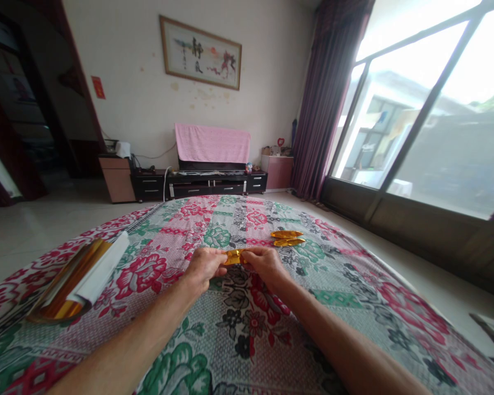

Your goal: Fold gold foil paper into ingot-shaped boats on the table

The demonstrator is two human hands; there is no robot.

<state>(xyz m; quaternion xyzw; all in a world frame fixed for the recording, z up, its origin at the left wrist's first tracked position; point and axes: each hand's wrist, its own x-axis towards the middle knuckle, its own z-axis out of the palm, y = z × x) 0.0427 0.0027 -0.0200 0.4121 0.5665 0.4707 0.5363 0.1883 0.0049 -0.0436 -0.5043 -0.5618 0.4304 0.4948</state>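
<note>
Between my two hands is a small piece of folded gold foil paper, held just above the patterned cloth. My left hand pinches its left end, and my right hand grips its right end; the fingertips partly cover both ends. Beyond my right hand lie two finished-looking folded gold paper pieces, long and pointed at the ends, side by side on the cloth. Off to the left rests a loose stack of gold and white paper sheets, curled upward along its edges.
A flowered red, green and grey cloth covers the rounded table. Past its far edge stand a low black cabinet and a pink-draped screen. Purple curtains and large windows are on the right.
</note>
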